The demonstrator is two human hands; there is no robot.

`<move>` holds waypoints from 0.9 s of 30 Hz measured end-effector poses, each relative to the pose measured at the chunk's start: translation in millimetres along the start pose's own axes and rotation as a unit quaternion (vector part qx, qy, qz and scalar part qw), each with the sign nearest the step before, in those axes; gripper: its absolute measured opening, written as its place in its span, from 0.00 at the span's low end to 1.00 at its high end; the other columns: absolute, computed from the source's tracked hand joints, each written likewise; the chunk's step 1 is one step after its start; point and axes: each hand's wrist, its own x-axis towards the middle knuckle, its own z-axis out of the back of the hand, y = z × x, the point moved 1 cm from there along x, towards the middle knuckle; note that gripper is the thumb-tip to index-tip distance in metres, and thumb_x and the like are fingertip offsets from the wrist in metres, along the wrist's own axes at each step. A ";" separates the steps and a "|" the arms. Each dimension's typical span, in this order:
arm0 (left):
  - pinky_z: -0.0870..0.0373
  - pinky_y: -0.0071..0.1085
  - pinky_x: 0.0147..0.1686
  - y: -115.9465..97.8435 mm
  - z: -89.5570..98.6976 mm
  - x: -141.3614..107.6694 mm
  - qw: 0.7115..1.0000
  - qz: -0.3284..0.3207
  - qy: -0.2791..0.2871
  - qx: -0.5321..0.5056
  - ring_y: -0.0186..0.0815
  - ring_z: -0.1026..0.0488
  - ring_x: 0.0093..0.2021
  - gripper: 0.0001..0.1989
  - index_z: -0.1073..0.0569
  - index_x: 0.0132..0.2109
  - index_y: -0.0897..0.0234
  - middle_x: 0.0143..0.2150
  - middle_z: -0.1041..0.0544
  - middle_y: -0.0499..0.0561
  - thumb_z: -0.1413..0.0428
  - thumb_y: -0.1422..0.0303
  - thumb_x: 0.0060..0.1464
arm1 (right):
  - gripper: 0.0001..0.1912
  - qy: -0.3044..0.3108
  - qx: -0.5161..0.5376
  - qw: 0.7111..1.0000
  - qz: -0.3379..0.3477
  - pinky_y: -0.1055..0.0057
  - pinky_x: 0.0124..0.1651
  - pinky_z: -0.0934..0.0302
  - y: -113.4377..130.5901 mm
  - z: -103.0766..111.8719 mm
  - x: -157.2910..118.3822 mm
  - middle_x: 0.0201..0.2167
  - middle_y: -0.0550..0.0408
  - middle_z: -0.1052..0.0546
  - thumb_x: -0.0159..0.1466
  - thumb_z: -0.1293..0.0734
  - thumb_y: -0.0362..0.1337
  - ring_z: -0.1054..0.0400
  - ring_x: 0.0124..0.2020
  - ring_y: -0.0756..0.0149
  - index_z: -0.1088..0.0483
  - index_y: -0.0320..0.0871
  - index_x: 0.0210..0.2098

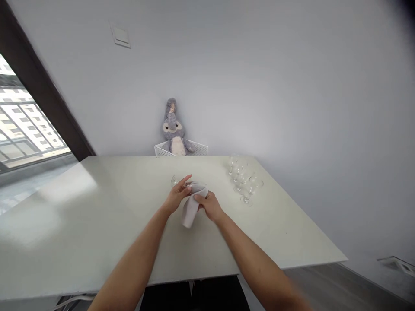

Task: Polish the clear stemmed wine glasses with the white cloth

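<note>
Above the middle of the table, my left hand (177, 194) grips a clear stemmed glass (196, 187), which lies tilted on its side with its foot toward the left and its bowl toward the right. A pale cloth (190, 211) is pinched in my right hand (208, 204) and covers the glass's rim end, with its loose end hanging down. Some of my right fingers are hidden behind the cloth.
Several clear stemmed glasses (246, 188) stand in a group at the right of the white table (123, 242). Behind the table's far edge, a grey plush toy (177, 144) sits in a white perforated basket (200, 149) against the wall.
</note>
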 end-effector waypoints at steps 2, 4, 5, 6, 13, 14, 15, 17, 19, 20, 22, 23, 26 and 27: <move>0.32 0.34 0.38 1.8 1.4 1.5 0.999 0.025 -0.025 0.032 0.34 0.31 0.33 0.26 0.36 0.55 0.61 0.32 0.27 0.50 0.49 0.56 0.50 | 0.08 -0.020 -0.122 0.991 0.053 0.73 0.28 0.41 -3.9 -2.3 -2.4 0.27 0.56 0.26 0.49 0.31 0.39 0.34 0.29 0.66 0.29 0.45 0.28; 0.32 0.34 0.37 4.0 1.6 2.5 0.996 0.042 -0.041 0.064 0.35 0.31 0.34 0.25 0.31 0.51 0.64 0.32 0.27 0.51 0.53 0.54 0.52 | 0.04 -0.039 -0.177 0.980 0.083 0.74 0.30 0.41 -6.5 -3.5 -2.7 0.27 0.56 0.26 0.48 0.31 0.37 0.34 0.30 0.66 0.29 0.46 0.25; 0.33 0.34 0.39 4.8 0.9 2.5 0.996 0.045 -0.039 0.068 0.36 0.31 0.36 0.24 0.30 0.50 0.64 0.34 0.27 0.52 0.55 0.53 0.53 | 0.03 -0.041 -0.170 0.982 0.076 0.74 0.28 0.42 -7.1 -3.2 -1.9 0.24 0.56 0.26 0.48 0.31 0.37 0.34 0.28 0.66 0.30 0.46 0.24; 0.34 0.34 0.41 5.1 -0.3 2.2 0.997 0.043 -0.033 0.060 0.37 0.31 0.39 0.24 0.30 0.50 0.63 0.37 0.26 0.53 0.55 0.54 0.53 | 0.05 -0.041 -0.140 0.988 0.057 0.73 0.26 0.43 -7.2 -2.3 -0.6 0.21 0.57 0.27 0.49 0.32 0.38 0.35 0.24 0.67 0.30 0.44 0.22; 0.35 0.30 0.40 -2.3 -4.0 -2.5 1.000 -0.008 0.024 0.014 0.35 0.31 0.40 0.25 0.36 0.55 0.57 0.49 0.30 0.53 0.44 0.63 0.48 | 0.19 0.008 0.174 0.984 -0.047 0.76 0.20 0.47 -0.1 4.8 4.5 0.18 0.58 0.30 0.51 0.33 0.50 0.41 0.16 0.73 0.31 0.40 0.31; 0.35 0.30 0.38 -2.5 -2.3 -2.1 0.999 -0.010 0.012 0.049 0.34 0.31 0.36 0.25 0.35 0.55 0.58 0.43 0.27 0.52 0.45 0.62 0.48 | 0.20 0.007 0.166 0.985 -0.053 0.75 0.19 0.47 -0.3 3.9 3.6 0.17 0.58 0.31 0.51 0.35 0.52 0.42 0.15 0.73 0.31 0.40 0.30; 0.35 0.29 0.36 -2.0 -0.4 -1.5 0.996 -0.010 -0.003 0.092 0.33 0.31 0.32 0.25 0.35 0.54 0.59 0.36 0.25 0.50 0.45 0.61 0.48 | 0.22 0.000 0.143 0.988 -0.055 0.75 0.18 0.48 -0.8 2.6 2.5 0.16 0.58 0.32 0.51 0.36 0.54 0.43 0.14 0.73 0.32 0.39 0.28; 0.36 0.29 0.33 1.2 2.9 0.5 0.984 -0.014 -0.032 0.175 0.32 0.31 0.27 0.22 0.31 0.51 0.61 0.28 0.27 0.48 0.48 0.58 0.50 | 0.22 -0.016 0.053 0.998 -0.041 0.74 0.18 0.48 -2.3 -0.4 0.4 0.14 0.58 0.34 0.51 0.36 0.55 0.43 0.14 0.72 0.32 0.39 0.24; 0.36 0.29 0.30 6.5 4.1 2.4 0.976 -0.013 -0.041 0.215 0.33 0.31 0.26 0.21 0.29 0.49 0.61 0.26 0.27 0.49 0.52 0.56 0.52 | 0.18 -0.043 -0.074 0.996 0.003 0.74 0.20 0.47 -3.4 -2.1 -0.8 0.15 0.58 0.34 0.49 0.34 0.51 0.42 0.16 0.72 0.32 0.40 0.21; 0.36 0.30 0.30 9.2 3.8 3.0 0.974 -0.006 -0.039 0.221 0.34 0.31 0.25 0.22 0.29 0.49 0.61 0.26 0.27 0.49 0.54 0.55 0.53 | 0.16 -0.064 -0.135 0.988 0.029 0.74 0.21 0.47 -3.6 -2.0 -0.8 0.16 0.58 0.34 0.48 0.32 0.49 0.41 0.18 0.71 0.33 0.41 0.19; 0.35 0.31 0.31 12.3 2.4 2.9 0.972 0.000 -0.054 0.228 0.36 0.31 0.26 0.22 0.30 0.50 0.60 0.23 0.28 0.49 0.56 0.55 0.54 | 0.13 -0.113 -0.209 0.969 0.070 0.74 0.24 0.47 -3.1 1.1 0.7 0.16 0.58 0.33 0.48 0.32 0.46 0.40 0.21 0.70 0.33 0.42 0.17; 0.35 0.32 0.33 11.9 1.6 2.2 0.970 -0.010 -0.074 0.233 0.37 0.30 0.29 0.21 0.30 0.50 0.59 0.23 0.27 0.49 0.54 0.56 0.54 | 0.13 -0.134 -0.218 0.964 0.073 0.74 0.24 0.47 -2.6 3.9 2.3 0.16 0.59 0.34 0.48 0.32 0.45 0.40 0.21 0.70 0.33 0.43 0.17; 0.42 0.37 0.49 2.3 -1.7 -2.2 0.961 -0.099 -0.142 0.216 0.43 0.34 0.47 0.15 0.28 0.46 0.57 0.34 0.24 0.53 0.47 0.64 0.50 | 0.13 -0.172 -0.130 0.976 0.011 0.74 0.22 0.47 -0.5 15.6 9.1 0.14 0.60 0.34 0.48 0.33 0.45 0.41 0.19 0.70 0.33 0.41 0.19; 0.47 0.39 0.54 -2.1 -3.2 -3.7 0.962 -0.127 -0.143 0.195 0.44 0.39 0.53 0.13 0.27 0.44 0.57 0.40 0.25 0.54 0.46 0.66 0.49 | 0.13 -0.180 -0.072 0.981 -0.012 0.74 0.21 0.48 0.5 19.6 11.3 0.14 0.60 0.34 0.48 0.33 0.45 0.41 0.18 0.71 0.33 0.41 0.21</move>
